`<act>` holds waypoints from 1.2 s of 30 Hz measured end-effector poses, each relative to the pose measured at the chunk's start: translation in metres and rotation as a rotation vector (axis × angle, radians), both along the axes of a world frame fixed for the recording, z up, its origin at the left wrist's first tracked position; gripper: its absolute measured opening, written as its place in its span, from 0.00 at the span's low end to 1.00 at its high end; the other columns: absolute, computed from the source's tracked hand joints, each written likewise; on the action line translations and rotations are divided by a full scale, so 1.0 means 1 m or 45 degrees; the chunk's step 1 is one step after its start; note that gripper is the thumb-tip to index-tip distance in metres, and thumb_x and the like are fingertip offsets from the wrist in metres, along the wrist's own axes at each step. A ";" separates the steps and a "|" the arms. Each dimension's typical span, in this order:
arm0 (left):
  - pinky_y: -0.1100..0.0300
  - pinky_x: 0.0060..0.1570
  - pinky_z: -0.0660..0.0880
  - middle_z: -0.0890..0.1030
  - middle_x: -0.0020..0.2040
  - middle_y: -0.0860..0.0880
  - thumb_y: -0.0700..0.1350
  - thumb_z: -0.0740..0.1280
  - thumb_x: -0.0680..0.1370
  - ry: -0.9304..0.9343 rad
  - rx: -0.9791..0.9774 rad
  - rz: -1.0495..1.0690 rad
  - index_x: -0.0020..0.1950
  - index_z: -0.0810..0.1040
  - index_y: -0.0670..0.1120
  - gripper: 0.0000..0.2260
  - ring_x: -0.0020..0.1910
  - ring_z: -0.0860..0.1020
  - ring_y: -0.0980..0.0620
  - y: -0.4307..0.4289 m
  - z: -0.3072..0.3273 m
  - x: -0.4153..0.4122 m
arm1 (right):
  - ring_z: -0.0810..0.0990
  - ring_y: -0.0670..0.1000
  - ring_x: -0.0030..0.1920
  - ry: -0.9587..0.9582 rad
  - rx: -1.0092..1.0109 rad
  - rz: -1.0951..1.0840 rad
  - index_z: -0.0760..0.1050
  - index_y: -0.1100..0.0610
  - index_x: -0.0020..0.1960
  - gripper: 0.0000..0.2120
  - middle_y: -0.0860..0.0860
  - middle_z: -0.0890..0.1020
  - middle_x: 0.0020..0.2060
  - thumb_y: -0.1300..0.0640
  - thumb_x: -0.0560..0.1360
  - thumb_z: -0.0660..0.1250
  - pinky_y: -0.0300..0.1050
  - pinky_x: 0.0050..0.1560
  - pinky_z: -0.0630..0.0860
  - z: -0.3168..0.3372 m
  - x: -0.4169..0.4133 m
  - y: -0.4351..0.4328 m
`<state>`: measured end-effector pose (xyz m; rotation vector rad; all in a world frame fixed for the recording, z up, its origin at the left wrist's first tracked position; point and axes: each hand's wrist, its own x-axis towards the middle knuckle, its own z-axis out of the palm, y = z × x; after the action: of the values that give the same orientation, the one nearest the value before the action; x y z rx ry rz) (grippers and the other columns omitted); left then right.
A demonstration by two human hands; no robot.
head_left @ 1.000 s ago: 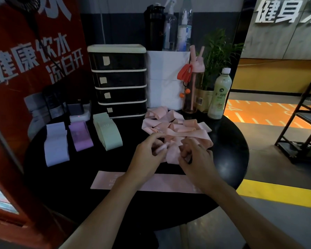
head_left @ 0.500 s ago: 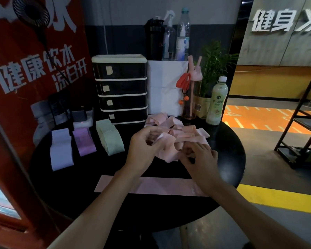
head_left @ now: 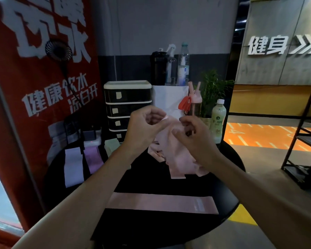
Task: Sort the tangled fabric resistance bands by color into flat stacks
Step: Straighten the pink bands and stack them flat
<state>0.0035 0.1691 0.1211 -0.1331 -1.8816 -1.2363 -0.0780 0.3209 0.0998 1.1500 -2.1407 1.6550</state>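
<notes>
Clearly, the left hand (head_left: 144, 128) and right hand (head_left: 196, 141) each pinched the pink band tangle (head_left: 178, 157), held above the worktop (head_left: 151, 182); easing one loop apart slowly would probably free it without tightening knots.

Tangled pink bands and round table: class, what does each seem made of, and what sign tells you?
Tangled pink bands: soft matte fabric, perhaps elastic; they crease and droop between left hand and right hand. Round table: rigid black top, crisp rim; material unclear.
</notes>
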 end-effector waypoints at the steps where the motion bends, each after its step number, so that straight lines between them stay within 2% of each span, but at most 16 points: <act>1: 0.62 0.45 0.79 0.84 0.41 0.47 0.38 0.77 0.71 0.012 0.005 -0.007 0.45 0.82 0.46 0.07 0.40 0.81 0.54 0.000 0.005 0.001 | 0.76 0.42 0.46 -0.004 -0.033 0.011 0.75 0.53 0.59 0.15 0.46 0.78 0.49 0.52 0.74 0.72 0.33 0.45 0.74 0.006 0.000 -0.002; 4: 0.60 0.46 0.80 0.84 0.42 0.43 0.39 0.78 0.71 0.042 0.001 -0.022 0.46 0.83 0.41 0.07 0.41 0.82 0.52 0.001 0.020 0.004 | 0.76 0.42 0.38 0.035 -0.109 0.065 0.80 0.60 0.48 0.07 0.53 0.81 0.40 0.56 0.75 0.71 0.32 0.39 0.72 0.024 0.005 -0.007; 6: 0.61 0.47 0.80 0.84 0.44 0.41 0.38 0.77 0.71 0.059 0.019 -0.020 0.48 0.82 0.39 0.08 0.42 0.82 0.51 0.001 0.027 0.007 | 0.75 0.45 0.34 0.009 -0.161 0.096 0.80 0.63 0.43 0.09 0.58 0.81 0.36 0.56 0.76 0.70 0.35 0.36 0.71 0.034 0.010 -0.008; 10: 0.60 0.51 0.80 0.84 0.48 0.42 0.36 0.76 0.72 -0.004 0.052 -0.059 0.52 0.81 0.39 0.11 0.47 0.83 0.51 -0.005 0.032 0.011 | 0.78 0.50 0.35 -0.132 -0.255 0.097 0.81 0.61 0.44 0.09 0.58 0.84 0.37 0.55 0.77 0.69 0.43 0.36 0.74 0.049 0.015 -0.009; 16: 0.61 0.50 0.80 0.85 0.47 0.43 0.34 0.75 0.72 -0.009 0.100 -0.061 0.53 0.81 0.40 0.10 0.47 0.83 0.52 -0.010 0.035 0.016 | 0.81 0.49 0.38 -0.196 -0.225 0.122 0.81 0.59 0.47 0.07 0.56 0.85 0.39 0.56 0.78 0.68 0.44 0.41 0.78 0.056 0.015 -0.008; 19: 0.61 0.48 0.80 0.85 0.46 0.43 0.36 0.75 0.73 0.007 0.139 -0.049 0.53 0.81 0.39 0.10 0.46 0.83 0.52 -0.010 0.041 0.017 | 0.80 0.42 0.36 -0.191 -0.181 0.192 0.81 0.55 0.46 0.04 0.53 0.84 0.38 0.59 0.77 0.68 0.35 0.39 0.77 0.057 0.016 -0.005; 24: 0.59 0.50 0.80 0.84 0.47 0.41 0.35 0.74 0.73 0.038 0.170 -0.052 0.52 0.81 0.40 0.09 0.46 0.82 0.51 -0.013 0.049 0.019 | 0.78 0.36 0.32 -0.184 -0.089 0.263 0.80 0.56 0.45 0.08 0.48 0.82 0.36 0.67 0.76 0.68 0.28 0.34 0.72 0.058 0.021 -0.002; 30: 0.61 0.51 0.80 0.84 0.47 0.43 0.32 0.73 0.73 0.011 0.135 -0.050 0.54 0.80 0.37 0.11 0.46 0.82 0.53 -0.015 0.047 0.027 | 0.75 0.36 0.32 -0.019 -0.099 0.134 0.79 0.47 0.40 0.13 0.46 0.80 0.36 0.66 0.74 0.70 0.27 0.36 0.72 0.061 0.017 -0.005; 33: 0.62 0.50 0.79 0.83 0.47 0.43 0.32 0.74 0.73 0.016 0.133 -0.033 0.54 0.80 0.36 0.11 0.46 0.82 0.54 -0.015 0.047 0.029 | 0.76 0.36 0.32 -0.009 -0.094 0.125 0.79 0.48 0.40 0.11 0.45 0.80 0.36 0.64 0.75 0.71 0.27 0.35 0.71 0.063 0.019 -0.007; 36: 0.63 0.48 0.79 0.83 0.45 0.45 0.31 0.74 0.72 0.035 0.131 -0.008 0.52 0.80 0.36 0.10 0.44 0.82 0.55 -0.014 0.049 0.029 | 0.77 0.38 0.36 -0.062 -0.091 0.122 0.78 0.49 0.45 0.07 0.46 0.80 0.40 0.61 0.75 0.71 0.29 0.38 0.73 0.061 0.019 -0.010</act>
<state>0.0328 0.1554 0.1703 -0.1001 -1.7914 -1.3261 -0.0590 0.3113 0.1604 1.2212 -2.0666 1.8026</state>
